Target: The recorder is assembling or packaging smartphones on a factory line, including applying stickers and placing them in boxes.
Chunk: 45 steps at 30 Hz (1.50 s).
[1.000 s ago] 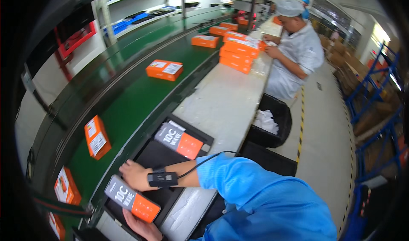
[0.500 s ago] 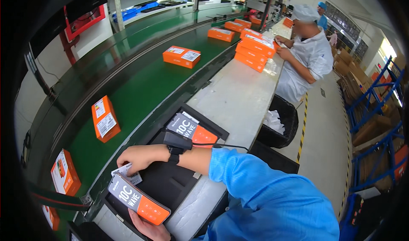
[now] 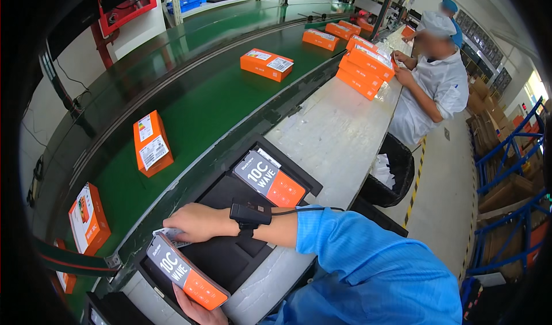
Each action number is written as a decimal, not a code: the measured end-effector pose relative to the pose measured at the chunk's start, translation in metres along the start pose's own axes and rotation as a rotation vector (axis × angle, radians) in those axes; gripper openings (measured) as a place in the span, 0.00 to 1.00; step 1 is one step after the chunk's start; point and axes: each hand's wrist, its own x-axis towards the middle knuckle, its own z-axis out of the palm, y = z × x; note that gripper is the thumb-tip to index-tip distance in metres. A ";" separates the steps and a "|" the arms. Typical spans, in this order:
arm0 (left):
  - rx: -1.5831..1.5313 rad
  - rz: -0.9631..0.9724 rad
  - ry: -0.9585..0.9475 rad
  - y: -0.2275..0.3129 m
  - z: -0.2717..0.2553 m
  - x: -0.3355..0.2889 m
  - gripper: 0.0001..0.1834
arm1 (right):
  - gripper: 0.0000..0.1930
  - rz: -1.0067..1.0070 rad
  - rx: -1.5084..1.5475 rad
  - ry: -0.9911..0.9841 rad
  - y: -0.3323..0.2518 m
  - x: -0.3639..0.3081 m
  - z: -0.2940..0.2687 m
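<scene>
A phone-shaped slab (image 3: 185,270) with a printed grey-and-orange front is tilted over the near end of the black tray (image 3: 227,191). My left hand (image 3: 196,309) holds its lower left edge, with most of the fingers hidden beneath it. My right hand (image 3: 198,224), wearing a black wrist device (image 3: 251,213), reaches across to the slab's upper end. Its fingers are bent onto a white printed slip (image 3: 163,232) there, mostly covered by the hand. A second grey-and-orange slab (image 3: 270,178) lies in the tray's far part.
Orange boxes (image 3: 153,143) lie along the green conveyor belt (image 3: 213,104) at the left. Further along the pale bench (image 3: 322,124), orange boxes (image 3: 368,66) are stacked before a co-worker in white (image 3: 434,89). A black bin (image 3: 402,178) stands beside the bench.
The whole view has shifted, so most of the scene sits further right. My right hand now covers more of the white slip. My left hand still holds the slab.
</scene>
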 end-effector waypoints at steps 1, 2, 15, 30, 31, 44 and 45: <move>0.018 0.003 -0.038 0.000 -0.001 0.001 0.18 | 0.13 -0.007 0.008 0.005 0.000 0.000 0.001; 0.023 0.004 -0.038 0.000 -0.001 0.001 0.18 | 0.12 -0.014 0.015 0.012 0.000 0.000 0.001; -0.044 -0.029 0.007 0.002 0.018 -0.007 0.19 | 0.11 -0.019 -0.003 0.021 -0.004 0.001 0.002; 0.019 -0.032 -0.041 0.000 0.029 -0.007 0.19 | 0.10 -0.024 -0.039 -0.019 -0.010 -0.003 -0.010; 0.016 -0.029 -0.052 0.001 0.027 -0.007 0.19 | 0.10 -0.025 -0.027 -0.015 -0.010 -0.002 -0.010; 0.188 -0.116 -0.086 0.059 0.092 0.025 0.20 | 0.12 0.213 0.079 -0.012 0.010 -0.002 -0.036; 0.255 -0.064 -0.114 0.079 0.100 0.031 0.19 | 0.11 0.226 0.110 0.001 -0.004 0.007 -0.037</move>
